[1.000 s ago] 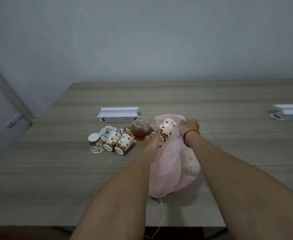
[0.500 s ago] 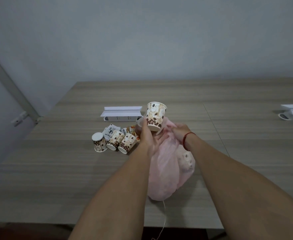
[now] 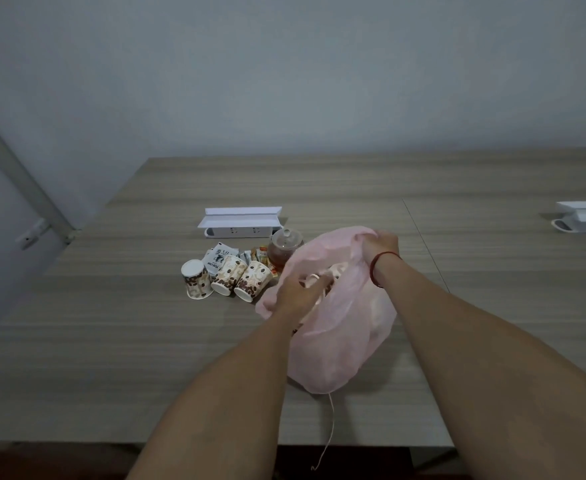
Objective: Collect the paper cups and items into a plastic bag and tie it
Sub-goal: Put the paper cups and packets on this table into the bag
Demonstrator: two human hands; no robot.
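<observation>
Holding the pink plastic bag (image 3: pixel 347 341) open at mid-table, we grip its far rim in our closed right hand (image 3: pixel 379 245), while our left hand (image 3: pixel 298 292) reaches into its mouth, fingers curled around a paper cup (image 3: pixel 322 284). Left of the bag, three more cups (image 3: pixel 229 280) lie near sachets (image 3: pixel 250 254), a glass teapot (image 3: pixel 284 247) and a white power strip (image 3: pixel 239 225).
</observation>
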